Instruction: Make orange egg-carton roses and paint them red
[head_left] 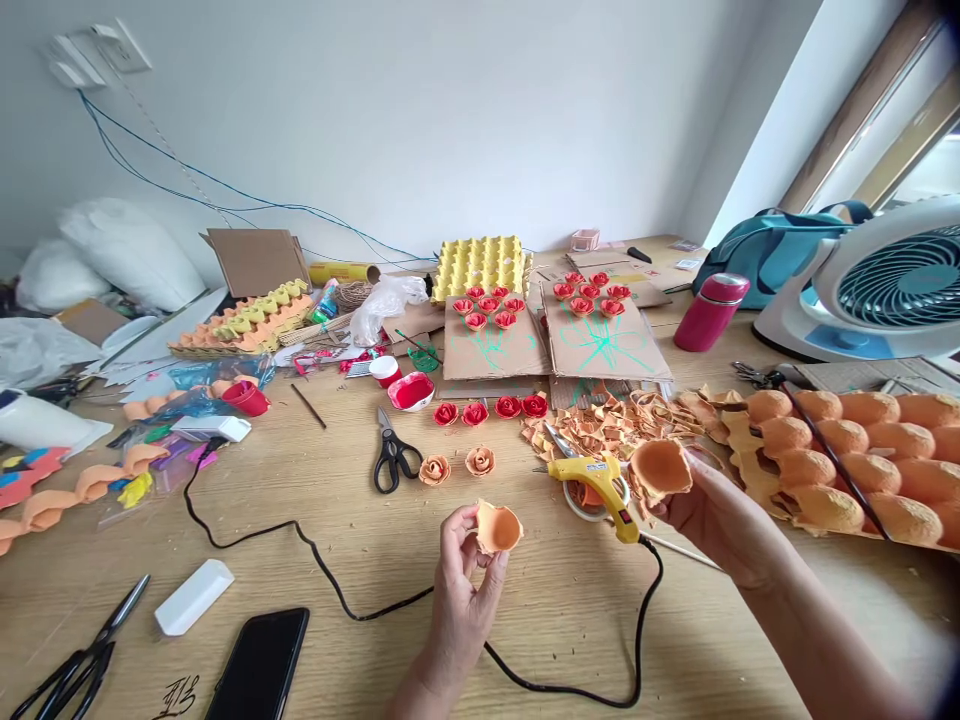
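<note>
My left hand (461,580) pinches a small orange egg-carton cup (498,528) with a ragged rim, held above the middle of the table. In my right hand (709,515) is a second, larger-looking egg-carton cup (661,468), its hollow turned toward me. Just left of that hand, a yellow glue gun (592,478) rests on a roll of tape (583,502). Beyond my left hand sit two unpainted orange paper roses (480,460). Behind them several red paper roses (508,406) stand in a row.
Black scissors (393,455) lie left of the roses. Carton scraps (622,420) are heaped near an orange egg tray (847,450) at right. A black cord (337,590) crosses the table. A phone (259,665), large scissors (90,650), pink bottle (711,312) and fan (892,280) surround the workspace.
</note>
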